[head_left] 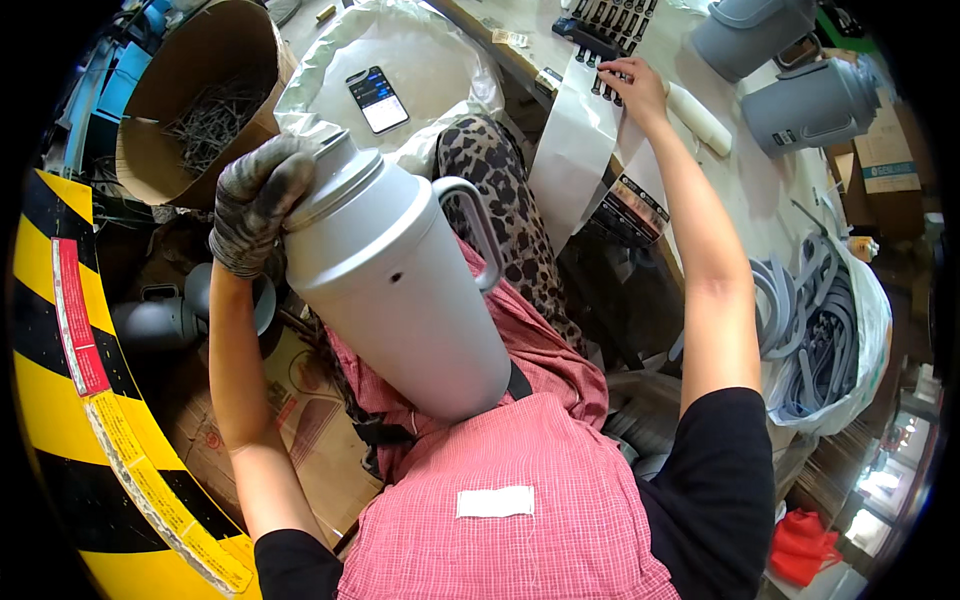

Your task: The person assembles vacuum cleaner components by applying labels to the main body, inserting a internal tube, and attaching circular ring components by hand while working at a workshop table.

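My left hand [262,200], in a stained grey glove, grips the rim of a large grey insulated jug [400,290]. The jug leans against my lap, tilted, its side handle [480,225] facing right; a small dark hole shows in its wall. Over on the table, my bare right hand [640,90] has its fingertips closed at a black sticker [598,88] on a white backing strip [580,135]. Rows of similar stickers [622,22] lie just beyond. The strip drapes over the table edge, beside a dark printed sheet [630,210].
A phone [378,100] rests on a plastic-lined round container [440,65]. A cardboard drum [150,140] holds thin grey scraps. Two grey jugs [810,105] and a white roll [698,118] are on the table [700,200]. A bag of grey handles [820,330] sits right; a striped yellow-black barrier [60,400] curves left.
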A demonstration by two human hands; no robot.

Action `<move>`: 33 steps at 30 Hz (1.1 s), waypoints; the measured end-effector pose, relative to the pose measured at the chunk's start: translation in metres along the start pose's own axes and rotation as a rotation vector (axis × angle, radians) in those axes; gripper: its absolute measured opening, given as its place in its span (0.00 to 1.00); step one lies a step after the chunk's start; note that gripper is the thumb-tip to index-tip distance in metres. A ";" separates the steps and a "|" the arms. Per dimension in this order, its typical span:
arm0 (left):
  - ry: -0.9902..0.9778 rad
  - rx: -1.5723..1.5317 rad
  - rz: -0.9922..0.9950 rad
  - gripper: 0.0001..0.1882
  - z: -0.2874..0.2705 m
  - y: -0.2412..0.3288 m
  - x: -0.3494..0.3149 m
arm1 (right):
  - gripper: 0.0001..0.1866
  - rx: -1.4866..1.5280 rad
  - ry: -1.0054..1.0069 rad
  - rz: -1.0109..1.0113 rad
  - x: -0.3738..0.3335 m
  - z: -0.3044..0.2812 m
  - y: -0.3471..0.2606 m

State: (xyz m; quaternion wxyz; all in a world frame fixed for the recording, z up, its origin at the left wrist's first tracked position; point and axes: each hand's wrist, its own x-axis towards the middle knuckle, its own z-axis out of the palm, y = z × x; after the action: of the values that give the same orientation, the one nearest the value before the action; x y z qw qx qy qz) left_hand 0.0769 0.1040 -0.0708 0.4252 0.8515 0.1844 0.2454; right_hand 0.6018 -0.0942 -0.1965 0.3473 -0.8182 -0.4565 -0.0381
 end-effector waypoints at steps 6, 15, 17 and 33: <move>-0.060 0.176 -0.019 0.16 0.027 -0.001 0.024 | 0.13 -0.098 0.021 -0.016 -0.003 0.001 0.000; -0.018 0.598 -0.240 0.23 0.076 -0.029 0.064 | 0.10 -0.314 0.110 -0.071 -0.019 -0.006 -0.030; 0.261 0.211 0.040 0.19 0.078 -0.051 0.034 | 0.08 -0.195 0.158 -0.203 -0.023 -0.001 -0.058; 0.360 -0.151 -0.191 0.38 0.110 0.017 -0.058 | 0.06 1.209 -0.197 0.337 -0.165 0.039 -0.300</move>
State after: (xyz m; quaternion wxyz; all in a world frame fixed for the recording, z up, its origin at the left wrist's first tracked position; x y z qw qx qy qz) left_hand 0.0950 -0.0057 -0.1286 0.4694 0.7382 0.3182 0.3654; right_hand 0.2636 -0.0870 -0.1287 0.7054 -0.5380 -0.2922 0.3571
